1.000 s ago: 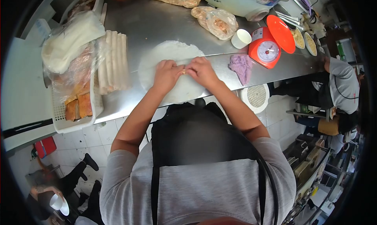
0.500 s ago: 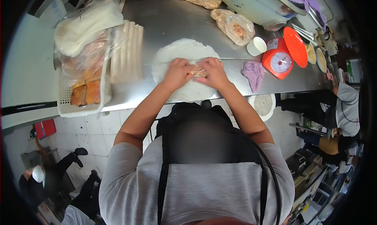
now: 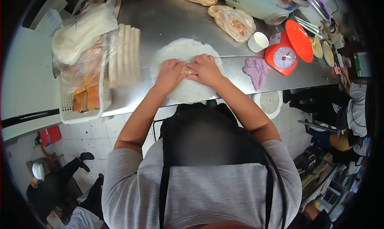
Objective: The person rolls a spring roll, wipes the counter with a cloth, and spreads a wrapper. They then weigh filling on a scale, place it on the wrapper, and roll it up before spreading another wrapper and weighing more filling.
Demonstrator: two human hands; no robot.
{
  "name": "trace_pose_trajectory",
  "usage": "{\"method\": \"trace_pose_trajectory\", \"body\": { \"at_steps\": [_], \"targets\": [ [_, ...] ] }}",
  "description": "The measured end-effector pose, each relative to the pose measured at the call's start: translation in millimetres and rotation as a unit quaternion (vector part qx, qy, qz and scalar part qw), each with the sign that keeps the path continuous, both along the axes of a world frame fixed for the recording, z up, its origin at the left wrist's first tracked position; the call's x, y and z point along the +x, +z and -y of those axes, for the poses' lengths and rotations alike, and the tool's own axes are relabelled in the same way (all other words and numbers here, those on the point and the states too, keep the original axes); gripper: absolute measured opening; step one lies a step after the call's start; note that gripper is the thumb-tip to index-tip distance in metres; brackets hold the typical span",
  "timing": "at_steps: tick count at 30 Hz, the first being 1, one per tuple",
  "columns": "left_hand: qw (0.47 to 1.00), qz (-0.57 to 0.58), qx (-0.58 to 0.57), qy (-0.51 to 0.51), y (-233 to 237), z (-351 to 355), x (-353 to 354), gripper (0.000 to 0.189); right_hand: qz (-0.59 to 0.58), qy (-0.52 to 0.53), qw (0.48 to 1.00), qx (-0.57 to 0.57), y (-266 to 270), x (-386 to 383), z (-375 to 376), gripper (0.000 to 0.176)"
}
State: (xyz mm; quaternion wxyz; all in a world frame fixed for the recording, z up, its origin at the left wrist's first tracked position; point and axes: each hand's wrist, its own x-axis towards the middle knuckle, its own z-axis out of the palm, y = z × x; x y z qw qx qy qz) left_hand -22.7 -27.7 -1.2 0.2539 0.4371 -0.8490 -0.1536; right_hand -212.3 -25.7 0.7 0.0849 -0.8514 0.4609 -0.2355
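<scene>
A round white sheet (image 3: 188, 48) lies flat at the front of the steel table. On its middle sits a small clump of pinkish-brown filling (image 3: 187, 70). My left hand (image 3: 169, 75) presses on the clump from the left, its fingers curled round that end. From the right, my right hand (image 3: 205, 71) is closed on the other end. Only the middle of the clump shows between my hands; their fingertips partly cover the rest.
Left stand finished white rolls (image 3: 125, 55) and a white basket (image 3: 106, 103) with browned slabs. Right are a purple cloth (image 3: 256, 72), a red scale (image 3: 282, 55), a white cup (image 3: 258, 42) and bagged filling (image 3: 239, 25). People are at both lower sides.
Both hands and the clump between them appear slightly further left on the sheet. The whole view has shifted a little. My fingers are closer together around the clump.
</scene>
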Motion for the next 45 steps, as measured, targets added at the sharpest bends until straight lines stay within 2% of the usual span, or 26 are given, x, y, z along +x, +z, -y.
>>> {"method": "trace_pose_trajectory", "body": {
  "at_steps": [2, 5, 8, 11, 14, 17, 20, 23, 26, 29, 32, 35, 38, 41, 45],
  "targets": [
    [1.000, 0.000, 0.013, -0.025, -6, 4, 9, 0.042, -0.042, -0.001, 0.999, 0.035, -9, 8, 2, 0.040],
    [0.997, -0.004, 0.045, -0.062, 1, 8, 17, 0.037, -0.040, 0.020, 0.998, 0.035, 9, 3, 3, 0.031],
    [0.998, -0.038, 0.023, -0.045, 7, 3, 19, 0.028, 0.027, 0.002, 0.999, 0.037, 19, 6, -1, 0.019],
    [0.996, -0.074, 0.022, -0.034, -7, 1, 19, 0.029, 0.004, 0.027, 0.995, 0.092, 3, 10, 4, 0.023],
    [0.998, -0.052, 0.007, -0.024, -7, -2, 19, 0.029, -0.043, 0.007, 0.986, 0.163, 10, 14, 8, 0.023],
    [0.998, -0.020, -0.046, -0.025, -2, -1, 24, 0.031, -0.002, -0.050, 0.997, 0.066, 15, 22, 2, 0.022],
    [1.000, -0.009, -0.029, 0.001, 5, -1, 24, 0.035, -0.059, -0.015, 0.996, 0.059, 5, 36, 4, 0.027],
    [0.999, 0.005, -0.013, -0.031, -7, 6, 31, 0.041, -0.068, -0.013, 0.993, 0.093, -5, 41, 5, 0.035],
    [0.998, 0.034, 0.008, -0.058, 0, 8, 39, 0.043, -0.039, -0.006, 0.994, 0.104, 23, 34, 1, 0.033],
    [0.999, -0.007, 0.017, -0.037, 8, 7, 42, 0.043, 0.000, 0.007, 0.997, 0.072, 18, 40, -3, 0.029],
    [0.999, 0.020, 0.020, -0.045, 1, 10, 43, 0.047, -0.028, -0.002, 0.997, 0.075, 5, 50, -1, 0.033],
    [0.999, 0.012, 0.004, -0.048, -10, 13, 47, 0.047, -0.022, -0.003, 0.996, 0.081, -8, 51, 1, 0.033],
    [0.998, 0.007, 0.021, -0.051, 7, 8, 51, 0.040, -0.020, -0.012, 0.996, 0.088, 12, 49, 1, 0.025],
    [0.998, -0.053, 0.010, -0.032, 9, 1, 56, 0.036, 0.067, -0.014, 0.994, 0.081, 15, 45, 3, 0.020],
    [1.000, -0.021, -0.017, -0.013, -9, 3, 53, 0.038, 0.023, 0.021, 0.990, 0.135, 0, 47, 10, 0.023]
  ]
}}
